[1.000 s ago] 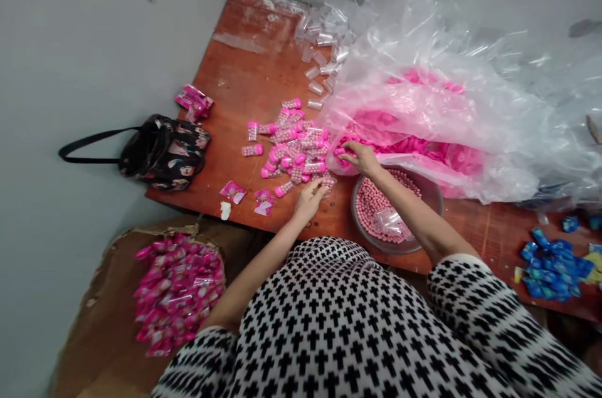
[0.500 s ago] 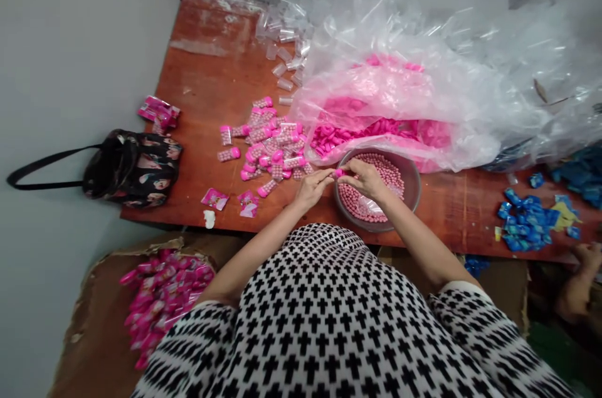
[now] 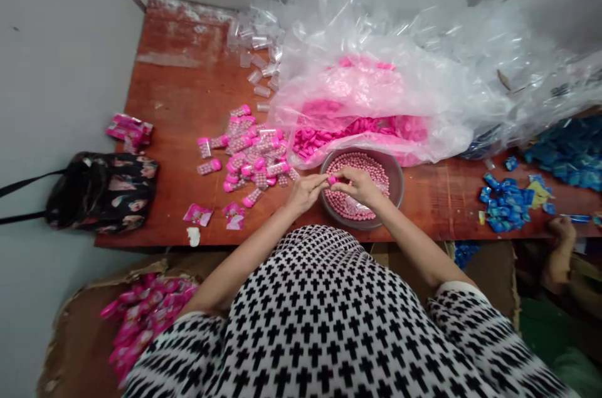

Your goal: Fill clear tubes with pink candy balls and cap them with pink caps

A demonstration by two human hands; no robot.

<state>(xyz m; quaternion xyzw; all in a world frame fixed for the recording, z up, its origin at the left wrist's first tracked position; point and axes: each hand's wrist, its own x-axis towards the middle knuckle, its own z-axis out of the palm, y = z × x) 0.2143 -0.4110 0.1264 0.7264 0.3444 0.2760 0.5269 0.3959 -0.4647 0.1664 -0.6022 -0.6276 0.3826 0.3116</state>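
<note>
Above the left part of a grey bowl [image 3: 401, 188], my two hands meet at their fingertips around a small pink cap [image 3: 332, 179]. My left hand [image 3: 305, 192] is closed on what looks like the small tube under this cap; its fingers hide most of the tube. Thumb and fingers of my right hand [image 3: 360, 186] pinch the cap from the other side. Small round pink candies [image 3: 362, 163] fill the bowl, with a clear tube-like piece lying among them. Left of my hands lies a heap of pink-capped tubes [image 3: 254, 150] holding similar candies.
Behind the bowl, a large plastic bag [image 3: 367, 88] holds pink caps [image 3: 313, 138]. Empty clear tubes [image 3: 258, 62] lie at the back. A floral bag [image 3: 126, 188] stands left. Blue packets [image 3: 508, 204] lie right, near another person's hand [image 3: 562, 232]. Pink packets [image 3: 141, 316] fill a carton below.
The view has shifted, so the table's things appear farther left. Both hands stay together at the pink cap, with only slight finger movement.
</note>
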